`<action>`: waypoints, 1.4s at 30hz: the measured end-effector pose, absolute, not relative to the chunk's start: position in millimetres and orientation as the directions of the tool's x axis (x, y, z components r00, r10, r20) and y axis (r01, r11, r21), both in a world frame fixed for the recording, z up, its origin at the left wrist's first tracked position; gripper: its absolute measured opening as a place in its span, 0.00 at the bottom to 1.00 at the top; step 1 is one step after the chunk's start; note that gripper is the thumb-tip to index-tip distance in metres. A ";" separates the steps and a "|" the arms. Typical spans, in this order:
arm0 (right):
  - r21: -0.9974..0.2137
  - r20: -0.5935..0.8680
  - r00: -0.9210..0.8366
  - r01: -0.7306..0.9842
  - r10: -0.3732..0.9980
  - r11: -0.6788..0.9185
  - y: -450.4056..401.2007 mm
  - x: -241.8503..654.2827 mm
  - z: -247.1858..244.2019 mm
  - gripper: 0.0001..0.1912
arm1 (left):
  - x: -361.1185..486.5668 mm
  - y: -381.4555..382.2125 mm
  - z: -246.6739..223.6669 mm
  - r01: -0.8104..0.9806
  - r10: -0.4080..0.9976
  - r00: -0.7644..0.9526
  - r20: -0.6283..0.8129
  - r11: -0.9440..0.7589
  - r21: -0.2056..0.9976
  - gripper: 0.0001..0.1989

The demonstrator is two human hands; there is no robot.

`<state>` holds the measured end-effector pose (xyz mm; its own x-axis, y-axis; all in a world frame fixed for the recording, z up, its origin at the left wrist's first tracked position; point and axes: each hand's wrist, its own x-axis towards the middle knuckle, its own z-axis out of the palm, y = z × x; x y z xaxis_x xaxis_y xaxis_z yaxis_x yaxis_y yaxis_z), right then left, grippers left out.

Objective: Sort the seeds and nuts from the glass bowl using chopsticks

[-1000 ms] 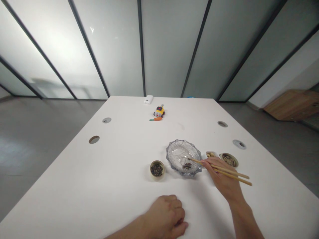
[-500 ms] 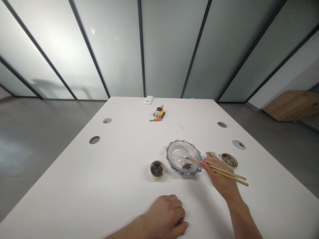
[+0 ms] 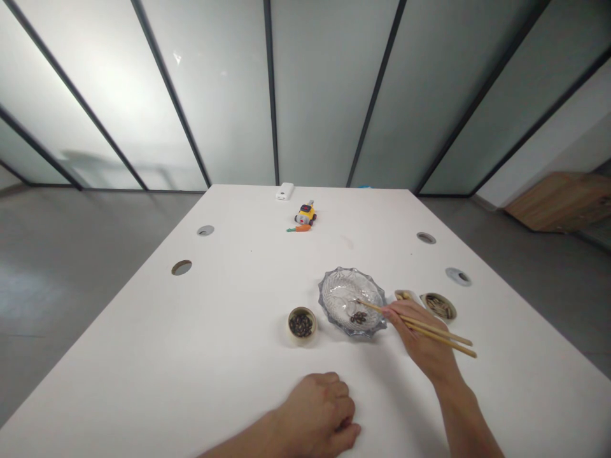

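My right hand is closed round a pair of wooden chopsticks. Their tips reach inside a clear glass bowl with a scalloped rim. Several dark beans or seeds lie in the bowl, a little below the tips; I cannot make out anything pinched between them. Left of the bowl stands a small round cup full of similar dark pieces. My left hand rests on the table in front of the bowl, its fingers curled, with nothing seen in them.
Right of the bowl, partly behind my right hand, are a small dish of pale pieces and a cup of light, long pieces. Farther back lie a toy car, an orange toy carrot and a white box-shaped device. Round holes pierce the table.
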<state>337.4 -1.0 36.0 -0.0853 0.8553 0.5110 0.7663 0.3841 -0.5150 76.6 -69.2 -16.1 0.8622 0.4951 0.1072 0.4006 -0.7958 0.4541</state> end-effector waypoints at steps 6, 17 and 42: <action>-0.530 0.540 -0.046 0.757 0.840 0.382 -1.4 337.5 37.2 0.13 | 76.3 -69.9 -15.4 0.400 0.494 0.863 0.103 -0.795 0.457 0.13; -0.667 0.597 -0.039 0.531 0.801 0.523 -21.0 277.0 61.0 0.12 | 77.3 -69.3 -14.4 0.396 0.505 0.853 0.135 -0.793 0.464 0.14; -0.535 0.438 -0.146 0.751 0.887 0.388 -4.0 336.4 41.9 0.17 | 76.8 -70.8 -21.2 0.395 0.509 0.847 0.153 -0.795 0.461 0.14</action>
